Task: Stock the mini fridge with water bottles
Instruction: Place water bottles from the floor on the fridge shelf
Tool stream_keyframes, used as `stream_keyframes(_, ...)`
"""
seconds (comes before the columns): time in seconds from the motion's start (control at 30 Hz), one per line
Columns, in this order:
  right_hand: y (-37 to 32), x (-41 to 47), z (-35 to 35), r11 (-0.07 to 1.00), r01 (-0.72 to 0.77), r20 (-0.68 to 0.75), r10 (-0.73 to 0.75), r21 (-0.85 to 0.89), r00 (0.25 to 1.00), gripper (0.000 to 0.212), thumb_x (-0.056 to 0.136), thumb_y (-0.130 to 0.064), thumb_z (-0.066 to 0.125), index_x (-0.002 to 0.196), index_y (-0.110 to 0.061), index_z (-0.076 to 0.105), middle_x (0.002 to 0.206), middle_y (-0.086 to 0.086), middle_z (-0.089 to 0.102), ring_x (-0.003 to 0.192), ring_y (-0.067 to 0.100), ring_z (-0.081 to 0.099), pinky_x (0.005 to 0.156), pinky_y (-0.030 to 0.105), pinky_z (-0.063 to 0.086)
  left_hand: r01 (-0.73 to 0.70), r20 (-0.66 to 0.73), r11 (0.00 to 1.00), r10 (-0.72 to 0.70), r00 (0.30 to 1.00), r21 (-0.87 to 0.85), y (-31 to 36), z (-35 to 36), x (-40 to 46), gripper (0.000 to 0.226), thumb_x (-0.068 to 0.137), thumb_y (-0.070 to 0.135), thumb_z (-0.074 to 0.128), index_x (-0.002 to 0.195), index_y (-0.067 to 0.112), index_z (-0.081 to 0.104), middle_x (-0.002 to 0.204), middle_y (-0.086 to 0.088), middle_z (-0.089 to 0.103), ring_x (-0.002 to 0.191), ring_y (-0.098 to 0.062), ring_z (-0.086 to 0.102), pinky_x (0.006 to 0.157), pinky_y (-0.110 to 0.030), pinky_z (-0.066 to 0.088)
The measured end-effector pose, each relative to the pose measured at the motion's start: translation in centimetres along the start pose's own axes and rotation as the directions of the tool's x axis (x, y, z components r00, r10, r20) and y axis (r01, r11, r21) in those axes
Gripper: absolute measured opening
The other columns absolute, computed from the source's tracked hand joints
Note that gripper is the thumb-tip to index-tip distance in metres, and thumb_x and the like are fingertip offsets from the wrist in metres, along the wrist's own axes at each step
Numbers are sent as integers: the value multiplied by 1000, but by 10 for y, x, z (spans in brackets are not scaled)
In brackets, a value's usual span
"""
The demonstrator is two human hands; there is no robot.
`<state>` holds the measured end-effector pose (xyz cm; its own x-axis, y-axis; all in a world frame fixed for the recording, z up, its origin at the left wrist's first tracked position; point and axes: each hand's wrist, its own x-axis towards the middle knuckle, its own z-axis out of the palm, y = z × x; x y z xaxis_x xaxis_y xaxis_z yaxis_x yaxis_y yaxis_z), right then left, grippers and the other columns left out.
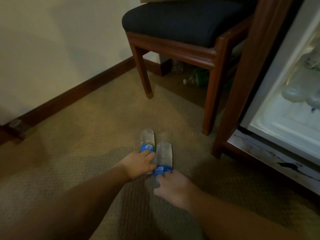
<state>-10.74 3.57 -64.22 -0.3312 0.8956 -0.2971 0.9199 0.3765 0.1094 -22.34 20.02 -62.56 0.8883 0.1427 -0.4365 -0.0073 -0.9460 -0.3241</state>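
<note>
Two clear water bottles with blue labels lie side by side on the carpet, bases pointing away from me. My left hand (pixel 138 165) grips the left bottle (pixel 147 140) around its label end. My right hand (pixel 173 187) grips the right bottle (pixel 163 154) near its neck; both caps are hidden under my fingers. The mini fridge (pixel 284 125) stands open at the right, lit inside, with several clear bottles (pixel 294 96) lying on its shelf.
A wooden chair (pixel 214 54) with a dark cushion stands ahead, between the wall and the fridge's wooden cabinet (pixel 242 94). More bottles and a green item (pixel 199 77) lie under the chair. A dark baseboard (pixel 78 94) runs along the left wall.
</note>
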Motion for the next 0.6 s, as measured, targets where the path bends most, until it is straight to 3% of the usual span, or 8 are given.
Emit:
stream_keyframes(0.13, -2, -4, 6, 1000, -11, -4, 11, -11, 1000, 30, 94, -27, 68, 118, -13, 56, 113, 20, 54, 101, 39, 58, 79, 52, 52, -21, -38, 997, 24, 999, 69, 2, -1, -11, 62, 97, 21, 67, 153, 30, 41, 160, -17, 34, 146, -34, 37, 105, -51, 48)
stream_keyframes(0.2, 3, -14, 10, 1000, 14, -86, -13, 16, 996, 24, 96, -26, 61, 116, -15, 55, 109, 15, 56, 94, 33, 61, 76, 49, 54, 5, -33, 999, -3, 999, 44, 10, 2, -13, 57, 99, 23, 59, 153, 29, 43, 160, -15, 34, 146, -33, 36, 108, -51, 47)
stream_keyframes(0.27, 14, -24, 10, 997, 42, -217, -25, 72, 976, 24, 99, -28, 51, 121, -19, 55, 110, 10, 58, 89, 26, 61, 72, 42, 54, 2, -81, 1000, 0, 997, 29, 14, 6, -12, 47, 94, 31, 52, 140, 27, 62, 148, -10, 50, 132, -28, 53, 94, -45, 57)
stream_keyframes(0.33, 29, -35, 3, 994, 42, -249, -17, 99, 968, 33, 99, -28, 56, 131, -21, 50, 118, 11, 55, 92, 25, 60, 72, 41, 53, -31, -110, 998, 37, 993, 57, 14, 7, -10, 33, 88, 36, 67, 118, 27, 78, 129, -2, 64, 109, -21, 65, 73, -36, 59)
stream_keyframes(0.37, 36, -40, -7, 993, 27, -253, 2, 111, 968, 38, 99, -28, 58, 135, -22, 48, 121, 11, 53, 95, 24, 60, 72, 40, 53, -39, -109, 999, 42, 993, 32, 14, 6, -9, 29, 91, 36, 69, 117, 25, 78, 129, -1, 64, 107, -20, 65, 74, -36, 58)
stream_keyframes(0.43, 50, -54, -23, 983, -50, -304, 104, 179, 947, 42, 99, -28, 61, 138, -25, 46, 122, 5, 51, 95, 17, 58, 71, 33, 52, -45, -160, 999, 45, 986, 7, 10, 5, -6, 25, 99, 36, 61, 117, 26, 75, 123, 4, 65, 102, -14, 65, 75, -29, 57)
stream_keyframes(0.5, 62, -73, -40, 928, -153, -360, 279, 341, 891, 41, 100, -33, 59, 139, -28, 47, 124, -2, 48, 93, 10, 55, 72, 28, 53, -13, -205, 997, -3, 979, -76, 4, -19, -4, 27, 96, 39, 51, 102, 32, 76, 103, 11, 68, 83, -4, 68, 61, -19, 54)
stream_keyframes(0.6, 78, -102, -67, 730, -297, -226, 524, 615, 821, 38, 105, -39, 53, 142, -32, 47, 129, -11, 44, 99, 5, 55, 82, 25, 52, -53, -249, 990, 19, 968, -129, -11, -66, 1, 34, 107, 34, 40, 127, 24, 66, 128, 2, 56, 107, -14, 61, 79, -28, 56)
